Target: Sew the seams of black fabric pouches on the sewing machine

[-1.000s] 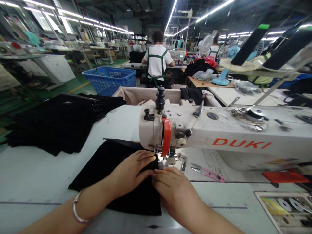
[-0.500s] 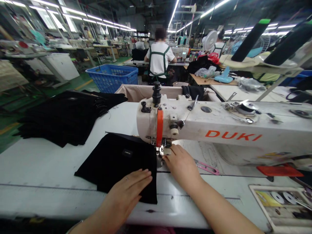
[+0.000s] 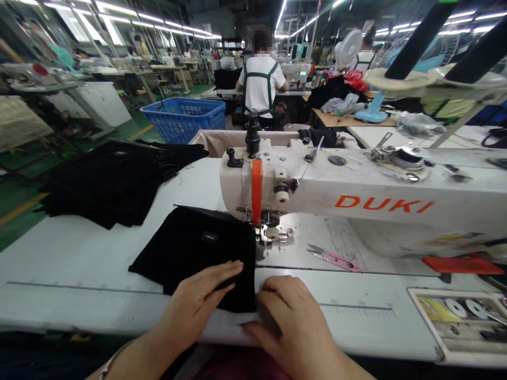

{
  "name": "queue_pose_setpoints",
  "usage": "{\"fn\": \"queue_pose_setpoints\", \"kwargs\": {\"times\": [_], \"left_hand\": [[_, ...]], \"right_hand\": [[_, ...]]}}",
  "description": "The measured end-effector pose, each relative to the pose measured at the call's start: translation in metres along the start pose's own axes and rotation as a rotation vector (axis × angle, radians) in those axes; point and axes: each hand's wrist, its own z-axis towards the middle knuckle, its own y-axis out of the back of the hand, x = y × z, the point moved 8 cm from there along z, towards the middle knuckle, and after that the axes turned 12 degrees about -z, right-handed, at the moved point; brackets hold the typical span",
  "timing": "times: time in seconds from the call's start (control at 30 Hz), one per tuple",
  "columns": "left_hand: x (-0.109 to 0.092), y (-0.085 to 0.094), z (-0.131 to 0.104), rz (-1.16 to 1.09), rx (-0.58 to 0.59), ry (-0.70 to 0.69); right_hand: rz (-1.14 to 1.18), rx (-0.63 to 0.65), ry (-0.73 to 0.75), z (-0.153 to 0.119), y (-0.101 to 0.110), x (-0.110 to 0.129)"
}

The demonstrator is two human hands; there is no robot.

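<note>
A black fabric piece [image 3: 190,240] with a small label lies on the white sewing table, its right edge beside the needle area of the sewing machine [image 3: 309,184]. My left hand [image 3: 202,295] rests on the lower part of the fabric, fingers stretched out. My right hand [image 3: 287,311] is at the fabric's lower right corner near the table's front edge, its fingers curled; whether they pinch the fabric's edge is hidden. Pink-handled thread snips [image 3: 336,258] lie to the right of the presser foot.
A pile of black fabric [image 3: 106,182] sits at the table's left. Behind the machine are a blue basket [image 3: 184,119] and a person [image 3: 259,79] seated with their back turned. A parts tray [image 3: 443,351] is at the right, below a red piece [image 3: 461,265].
My right hand has moved from beside the presser foot down toward the table's front edge. My left hand remains on the fabric. The view has shifted slightly.
</note>
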Motion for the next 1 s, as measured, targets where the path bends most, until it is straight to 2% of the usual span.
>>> {"fn": "queue_pose_setpoints", "kwargs": {"times": [0.23,0.47,0.6,0.8,1.0], "left_hand": [[-0.003,0.003,-0.002,0.004,-0.02,-0.018],[-0.002,0.003,0.001,0.007,-0.031,-0.005],[-0.004,0.003,0.001,0.015,-0.031,-0.013],[-0.006,0.003,0.001,0.02,-0.03,-0.013],[-0.004,0.002,0.0,0.019,-0.026,-0.016]], "right_hand": [[0.263,-0.022,-0.133,-0.003,-0.002,-0.005],[0.189,-0.089,-0.123,-0.001,0.001,-0.001],[0.145,-0.112,-0.07,0.0,0.0,0.004],[0.173,-0.138,-0.127,-0.002,0.001,-0.002],[0.08,-0.157,0.015,-0.002,0.004,0.01]]}}
